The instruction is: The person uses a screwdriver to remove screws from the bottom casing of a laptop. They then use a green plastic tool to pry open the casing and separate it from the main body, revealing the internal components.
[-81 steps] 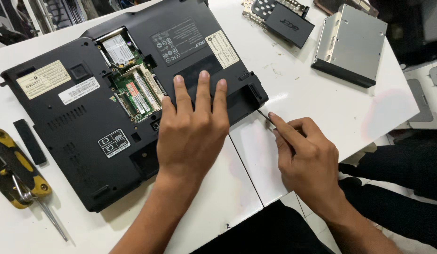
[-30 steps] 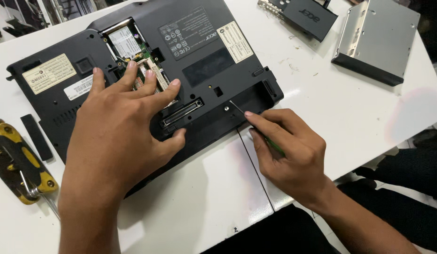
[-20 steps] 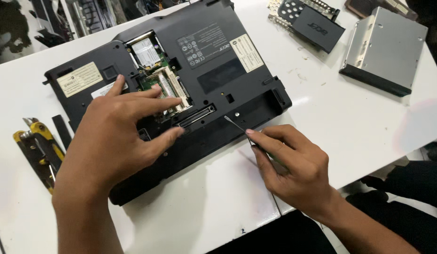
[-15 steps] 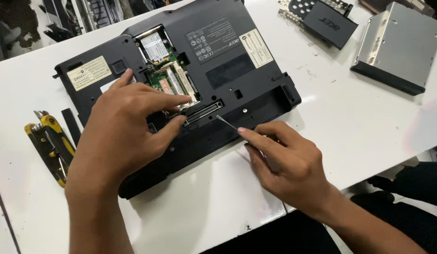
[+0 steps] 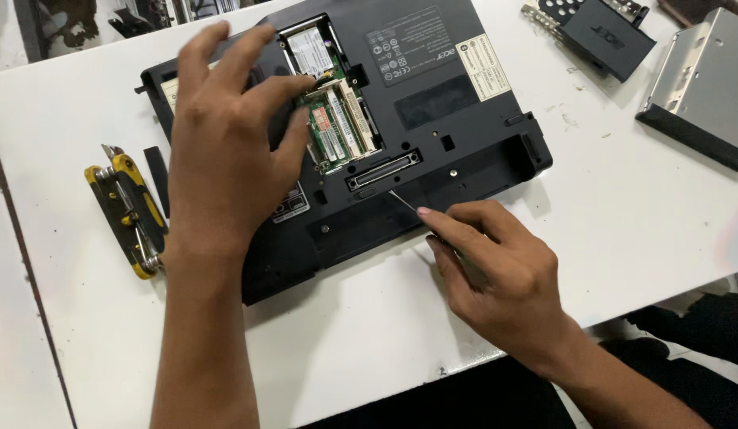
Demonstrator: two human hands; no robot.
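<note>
A black laptop (image 5: 456, 103) lies upside down on the white table (image 5: 639, 222), its memory bay uncovered and green circuit boards (image 5: 337, 127) exposed. My left hand (image 5: 226, 143) hovers over the laptop's left half, fingers spread, fingertips near the open bay; it holds nothing. My right hand (image 5: 504, 278) grips a thin screwdriver (image 5: 404, 202), whose metal tip points at the underside just below the long docking connector (image 5: 383, 171).
A yellow-and-black folding multi-tool (image 5: 131, 214) and a small black strip (image 5: 156, 179) lie left of the laptop. At the back right sit a black drive caddy (image 5: 603, 32) and a silver optical drive (image 5: 702, 87). The table's front edge is near my body.
The laptop has turned and slid, with the camera view shifting. My left hand lifted from the base and moved up-left toward the open bay. My right hand brought the screwdriver tip to the docking connector.
</note>
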